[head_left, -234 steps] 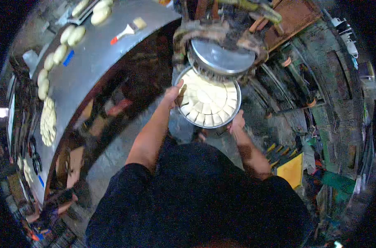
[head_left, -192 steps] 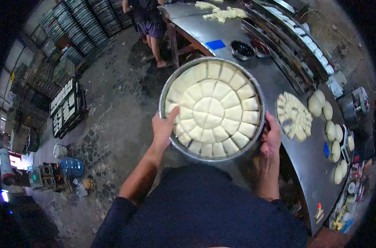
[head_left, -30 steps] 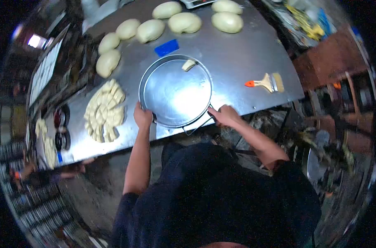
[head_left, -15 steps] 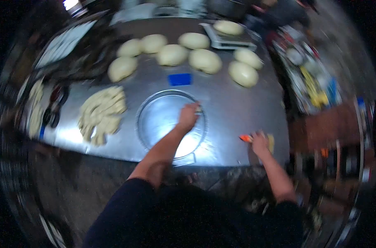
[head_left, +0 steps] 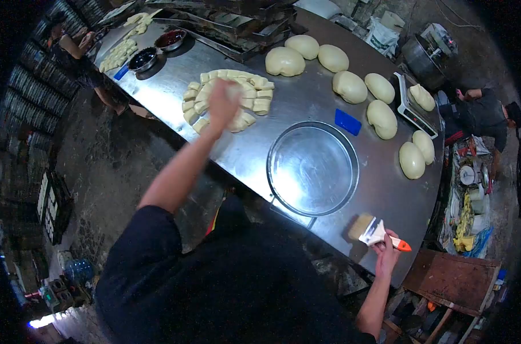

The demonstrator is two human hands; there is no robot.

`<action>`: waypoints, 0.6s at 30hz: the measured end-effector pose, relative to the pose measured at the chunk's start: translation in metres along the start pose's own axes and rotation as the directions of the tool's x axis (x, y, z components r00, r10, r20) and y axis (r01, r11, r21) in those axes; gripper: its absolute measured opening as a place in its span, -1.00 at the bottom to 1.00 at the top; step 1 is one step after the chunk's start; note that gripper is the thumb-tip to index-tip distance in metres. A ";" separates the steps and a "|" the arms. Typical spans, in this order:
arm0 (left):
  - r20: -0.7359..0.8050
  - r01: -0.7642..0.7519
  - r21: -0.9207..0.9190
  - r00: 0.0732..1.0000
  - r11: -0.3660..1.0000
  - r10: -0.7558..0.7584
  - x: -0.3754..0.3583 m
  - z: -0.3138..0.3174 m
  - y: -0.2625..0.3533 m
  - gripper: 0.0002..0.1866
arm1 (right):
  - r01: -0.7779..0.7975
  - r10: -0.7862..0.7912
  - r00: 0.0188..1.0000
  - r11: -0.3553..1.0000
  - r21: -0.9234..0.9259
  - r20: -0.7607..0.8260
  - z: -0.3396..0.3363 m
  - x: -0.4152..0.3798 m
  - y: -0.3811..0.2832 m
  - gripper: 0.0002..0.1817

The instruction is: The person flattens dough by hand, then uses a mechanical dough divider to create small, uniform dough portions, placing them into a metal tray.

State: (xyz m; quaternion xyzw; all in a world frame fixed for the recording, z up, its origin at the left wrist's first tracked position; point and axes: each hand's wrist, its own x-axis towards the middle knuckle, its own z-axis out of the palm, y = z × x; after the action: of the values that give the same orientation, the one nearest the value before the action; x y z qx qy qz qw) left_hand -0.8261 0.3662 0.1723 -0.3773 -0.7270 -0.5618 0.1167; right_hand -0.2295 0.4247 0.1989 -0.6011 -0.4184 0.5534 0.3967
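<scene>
Taking one round pan as the centre of the clock, it lies on the metal counter near the edge by the person. At 4 to 5 o'clock, just beyond the rim, the right hand grasps one brush, its fingers round the pale handle; the bristles point towards 10 and the orange tip towards 4. At 10 o'clock the left hand is over one round of cut dough; it is blurred, so whether its fingers are clenched on a piece or released I cannot tell.

Eight dough balls sit on the counter in an arc from nearly 12 round to 3, and a ninth lies on one scale at 2. One blue scraper is near the pan at 1. Farther out at 10 stand two bowls, one with dark contents, one with red, and past them two batches of pale dough. Two other people are in view, one towards 10, one between 2 and 3.
</scene>
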 end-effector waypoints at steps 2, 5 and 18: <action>-0.040 -0.051 0.320 0.997 0.946 0.067 0.084 -0.054 -0.063 -0.67 | -0.064 0.044 0.992 0.983 0.174 0.119 0.034 -0.008 0.000 -0.73; -0.024 0.224 0.661 0.960 0.716 -0.279 0.129 -0.081 -0.096 -0.54 | -0.142 0.071 0.971 0.939 0.314 0.226 0.119 -0.035 -0.030 -0.65; 0.436 0.232 0.259 0.838 0.938 -0.327 -0.140 0.114 -0.002 -0.63 | 0.629 -0.361 0.698 0.721 -0.290 0.618 0.361 0.094 0.015 -0.65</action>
State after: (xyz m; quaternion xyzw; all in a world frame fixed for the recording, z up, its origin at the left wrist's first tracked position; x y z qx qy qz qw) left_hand -0.7021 0.4105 0.0482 -0.3786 -0.8322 -0.3895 -0.1111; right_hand -0.5852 0.5133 0.1268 -0.3656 -0.7837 0.4389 0.2440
